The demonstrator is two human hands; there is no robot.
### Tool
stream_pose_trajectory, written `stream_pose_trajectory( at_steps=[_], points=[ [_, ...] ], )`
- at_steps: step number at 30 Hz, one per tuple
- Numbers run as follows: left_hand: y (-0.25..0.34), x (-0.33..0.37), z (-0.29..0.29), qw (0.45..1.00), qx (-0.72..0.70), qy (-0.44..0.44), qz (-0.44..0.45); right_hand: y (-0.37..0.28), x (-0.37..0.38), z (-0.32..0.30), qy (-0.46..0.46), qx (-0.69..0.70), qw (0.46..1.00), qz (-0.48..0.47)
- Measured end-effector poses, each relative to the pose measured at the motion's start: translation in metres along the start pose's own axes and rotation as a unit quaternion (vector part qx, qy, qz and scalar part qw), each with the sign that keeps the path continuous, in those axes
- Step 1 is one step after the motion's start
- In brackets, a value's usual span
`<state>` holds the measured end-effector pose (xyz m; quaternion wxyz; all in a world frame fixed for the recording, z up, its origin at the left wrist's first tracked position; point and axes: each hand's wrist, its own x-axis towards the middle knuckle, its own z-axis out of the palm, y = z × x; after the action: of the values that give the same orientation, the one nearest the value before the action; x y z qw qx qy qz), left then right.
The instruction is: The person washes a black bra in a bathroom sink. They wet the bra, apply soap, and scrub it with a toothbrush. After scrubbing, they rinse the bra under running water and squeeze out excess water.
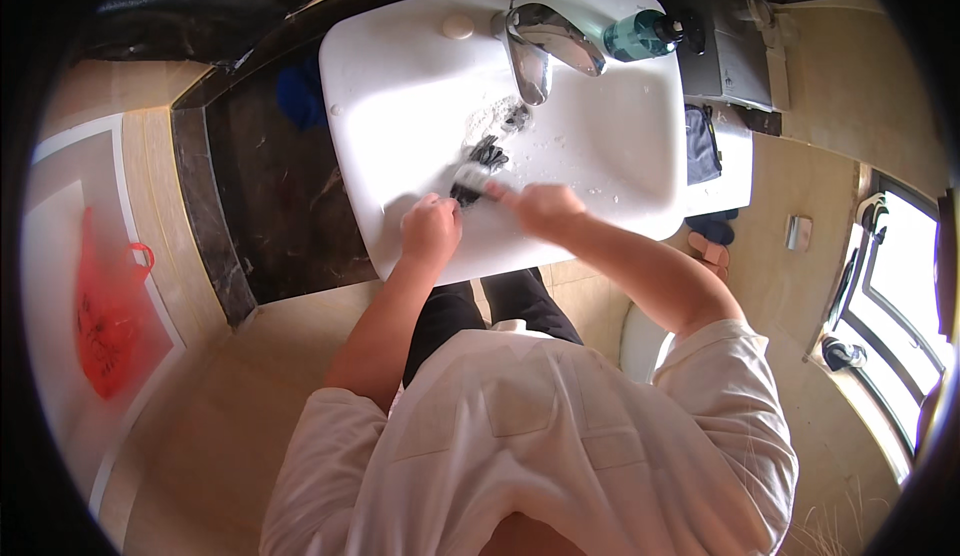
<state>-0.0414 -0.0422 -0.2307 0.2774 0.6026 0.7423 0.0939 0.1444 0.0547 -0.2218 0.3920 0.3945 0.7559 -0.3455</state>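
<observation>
A dark wet cloth item (487,152), crumpled and streaked with grey, lies in the white sink (630,181) among soap suds. My left hand (432,226) is closed at its near end, pinching the fabric against the basin. From the right, my right hand (545,211) grips what looks like a scrubbing brush, its whitish head (472,178) pressed on the cloth and smeared by motion. Whether the cloth is a sock or a glove I cannot tell. Beyond it stands a chrome faucet (530,66); suds (487,116) lie on the basin below it.
A teal pump bottle (638,36) stands on the sink's back right corner. A round beige soap-like piece (458,26) sits left of the faucet. Dark folded cloth (703,144) lies right of the sink. A red plastic bag (105,316) hangs at the left; slippers (710,246) sit at the right.
</observation>
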Motion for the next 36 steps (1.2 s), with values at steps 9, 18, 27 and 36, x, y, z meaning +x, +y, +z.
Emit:
stream_pose_trajectory(
  at_steps=[9, 18, 27, 36],
  points=[
    [0.001, -0.007, -0.001, 1.0, 0.011, 0.009, 0.027, -0.009, -0.023, -0.014, 0.017, -0.06, 0.997, -0.043],
    [0.0, -0.005, 0.004, 0.999, -0.028, 0.033, 0.007, 0.001, -0.027, -0.009, 0.052, -0.067, 0.994, -0.073],
    [0.0, -0.01, 0.003, 0.992, -0.059, 0.104, 0.042, -0.008, -0.034, 0.006, 0.083, -0.079, 0.99, -0.08],
    [-0.005, -0.011, 0.001, 0.992, -0.048, 0.109, 0.05, -0.006, -0.036, -0.007, 0.031, -0.078, 0.995, -0.061]
  ],
)
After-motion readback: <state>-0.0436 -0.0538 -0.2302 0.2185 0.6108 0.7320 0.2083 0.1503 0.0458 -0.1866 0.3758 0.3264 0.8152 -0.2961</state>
